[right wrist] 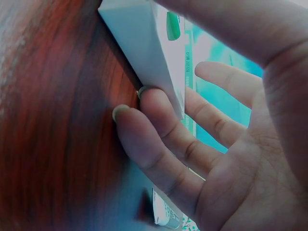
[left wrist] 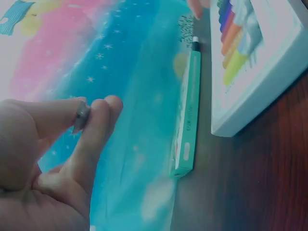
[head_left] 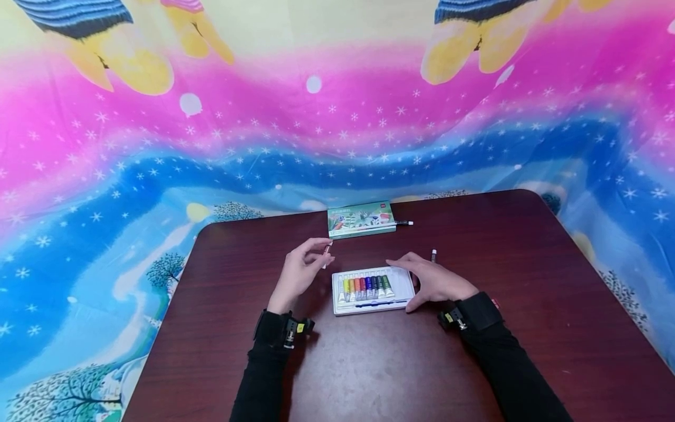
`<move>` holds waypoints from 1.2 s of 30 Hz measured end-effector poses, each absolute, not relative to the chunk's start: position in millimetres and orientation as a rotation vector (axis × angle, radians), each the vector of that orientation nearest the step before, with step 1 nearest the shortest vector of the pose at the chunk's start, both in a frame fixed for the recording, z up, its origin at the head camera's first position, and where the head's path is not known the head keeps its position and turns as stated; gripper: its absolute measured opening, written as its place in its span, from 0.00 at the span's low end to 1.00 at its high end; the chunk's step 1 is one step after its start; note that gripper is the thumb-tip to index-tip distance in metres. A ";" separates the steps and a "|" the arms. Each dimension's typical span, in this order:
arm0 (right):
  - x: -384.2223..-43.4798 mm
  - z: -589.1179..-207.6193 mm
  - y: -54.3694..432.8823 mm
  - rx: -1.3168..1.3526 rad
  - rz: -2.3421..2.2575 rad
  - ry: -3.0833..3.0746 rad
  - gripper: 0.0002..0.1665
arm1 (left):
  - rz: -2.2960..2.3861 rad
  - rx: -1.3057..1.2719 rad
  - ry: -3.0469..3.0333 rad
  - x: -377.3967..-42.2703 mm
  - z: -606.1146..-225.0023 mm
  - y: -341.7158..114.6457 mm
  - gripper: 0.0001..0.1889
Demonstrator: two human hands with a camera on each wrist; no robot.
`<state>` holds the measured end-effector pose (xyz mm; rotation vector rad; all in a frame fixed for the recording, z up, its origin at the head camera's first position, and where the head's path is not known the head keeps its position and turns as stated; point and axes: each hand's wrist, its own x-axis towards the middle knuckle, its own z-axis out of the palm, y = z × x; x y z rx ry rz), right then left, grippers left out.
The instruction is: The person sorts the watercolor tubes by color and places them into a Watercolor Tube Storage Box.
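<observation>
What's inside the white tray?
The white tray holds a row of multicoloured paint tubes and, along its near side, a thin blue stick, perhaps a brush. The right hand covers the tray's far right corner; anything beneath the tubes is hidden.

Soft glare whitens the near tabletop [head_left: 364, 363] under bright light; the 2 wrist views look hazy.
</observation>
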<state>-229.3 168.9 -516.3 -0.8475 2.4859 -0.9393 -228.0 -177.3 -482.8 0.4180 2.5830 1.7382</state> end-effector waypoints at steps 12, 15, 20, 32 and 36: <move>-228.1 -514.1 168.0 -0.855 -0.942 2.487 0.63 | 1.807 0.418 2.513 -222.2 -477.6 -177.6 0.21; -228.0 -513.2 168.1 -0.857 -0.946 2.485 0.63 | 1.843 0.415 2.470 -220.9 -476.6 -177.9 0.24; -228.0 -513.5 168.2 -0.850 -0.942 2.483 0.63 | 1.864 0.450 2.438 -219.2 -474.5 -177.2 0.26; -228.6 -514.3 167.8 -0.848 -0.951 2.485 0.63 | 1.841 0.421 2.430 -216.9 -470.9 -174.4 0.28; -228.6 -513.7 167.6 -0.852 -0.947 2.487 0.63 | 1.831 0.407 2.432 -217.5 -470.8 -174.1 0.28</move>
